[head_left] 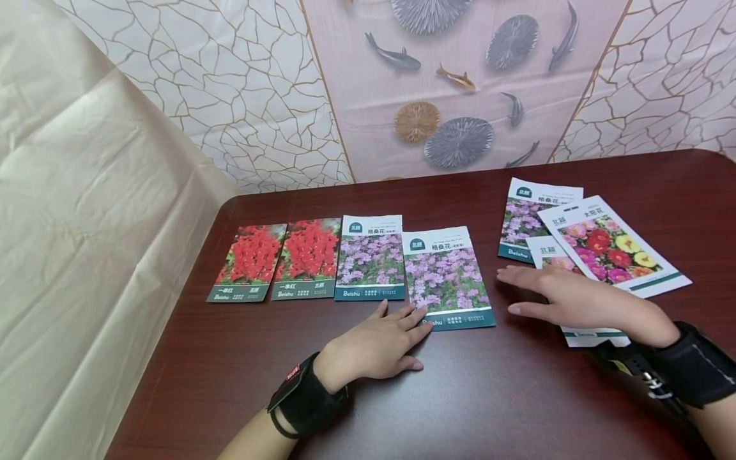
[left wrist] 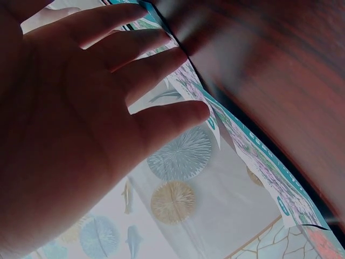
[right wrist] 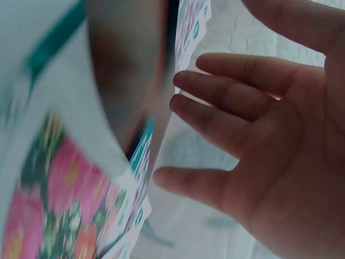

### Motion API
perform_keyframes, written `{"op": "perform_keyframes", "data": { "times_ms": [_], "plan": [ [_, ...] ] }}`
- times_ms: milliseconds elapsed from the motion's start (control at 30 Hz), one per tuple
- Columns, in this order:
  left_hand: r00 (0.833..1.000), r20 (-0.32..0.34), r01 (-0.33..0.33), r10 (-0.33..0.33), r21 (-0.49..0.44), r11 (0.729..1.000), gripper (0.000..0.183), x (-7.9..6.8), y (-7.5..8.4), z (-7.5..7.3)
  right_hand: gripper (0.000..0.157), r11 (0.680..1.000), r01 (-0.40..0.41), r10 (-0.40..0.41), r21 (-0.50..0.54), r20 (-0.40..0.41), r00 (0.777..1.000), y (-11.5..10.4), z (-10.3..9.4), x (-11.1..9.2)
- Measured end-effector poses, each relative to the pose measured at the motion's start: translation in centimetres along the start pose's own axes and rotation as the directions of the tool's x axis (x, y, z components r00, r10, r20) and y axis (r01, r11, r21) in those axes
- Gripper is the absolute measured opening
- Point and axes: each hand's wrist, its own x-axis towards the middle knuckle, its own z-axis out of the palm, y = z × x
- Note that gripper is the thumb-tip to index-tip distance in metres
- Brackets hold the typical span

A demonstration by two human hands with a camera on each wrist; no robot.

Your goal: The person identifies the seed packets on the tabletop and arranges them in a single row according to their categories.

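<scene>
My left hand [head_left: 376,342] lies palm down with its fingers spread, fingertips at the lower left edge of a purple-flower seed packet [head_left: 445,275]. Left of that packet, a second purple-flower packet [head_left: 370,259] lies beside two red-flower packets, one nearer [head_left: 306,255] and one at the row's end [head_left: 247,262]. Over on the right, my right hand [head_left: 581,300] hovers with extended fingers, partly covering a packet [head_left: 549,249] below it. A multicoloured-flower packet [head_left: 615,246] sits behind this hand, overlapping another purple-flower packet [head_left: 523,217]. In the right wrist view, nothing is between the fingers [right wrist: 215,118].
The dark red-brown table [head_left: 460,402] has rounded far corners. A patterned cloth with fish and lily pads [head_left: 460,76] hangs behind it, and a pale cloth [head_left: 86,223] drapes along the left side. Black bands wrap the left wrist [head_left: 310,396] and right wrist [head_left: 696,364].
</scene>
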Motion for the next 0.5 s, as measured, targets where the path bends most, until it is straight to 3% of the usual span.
{"op": "perform_keyframes", "data": {
  "times_ms": [300,500],
  "plan": [
    [1.000,-0.005,-0.005,0.005,0.010,1.000,0.059,0.0,0.1,0.0,0.046,0.985,0.169,-0.169,0.028,0.023,0.985,-3.1,1.5,0.2],
    [1.000,-0.003,-0.005,0.005,0.024,1.000,0.059,0.1,0.1,0.0,0.044,0.976,0.216,-0.216,0.010,0.080,0.973,-4.4,2.0,0.2]
  ]
}}
